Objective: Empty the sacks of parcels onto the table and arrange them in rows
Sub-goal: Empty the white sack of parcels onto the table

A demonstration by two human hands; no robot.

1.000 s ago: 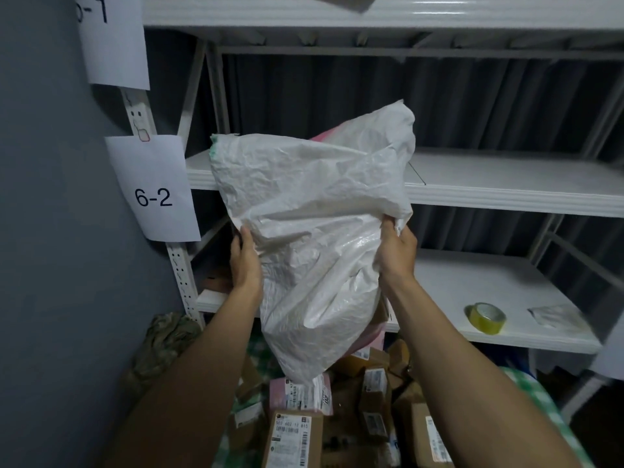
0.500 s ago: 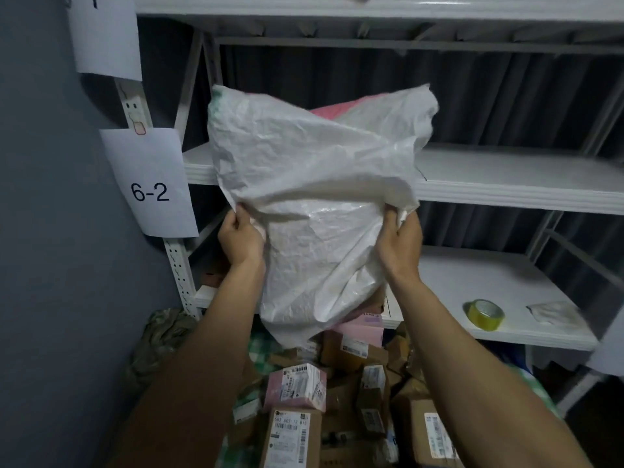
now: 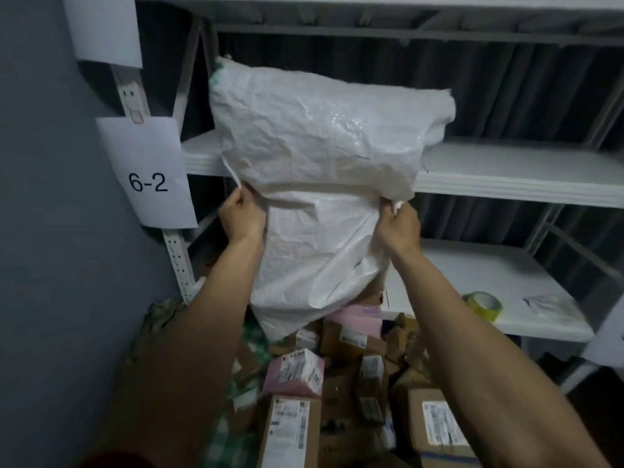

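From my remote seat, the sack [image 3: 320, 146] has gone up: it hangs upside down higher than it did 1 second ago, and its closed end now spreads wide in front of the middle shelf [image 3: 523, 177]. The pink patch that showed at its top in both earlier views is gone. The mouth has lifted off the heap, with a brown box and a pink parcel [image 3: 358, 315] showing right under it. I judge most of the load is out and the sack is nearly empty, though I cannot see inside it.

My left hand [image 3: 241, 219] has its fingers curled tight, pinching a fold at the sack's left edge. My right hand [image 3: 398, 228] does the same at the right edge, a twist of fabric poking out of its grip. Both sit higher than before.

The parcels [image 3: 293, 369] lie in a loose heap on the table [image 3: 229, 434], touching and overlapping, with no rows yet. More labelled boxes show near the mouth than 1 second ago. Sorting has not begun.
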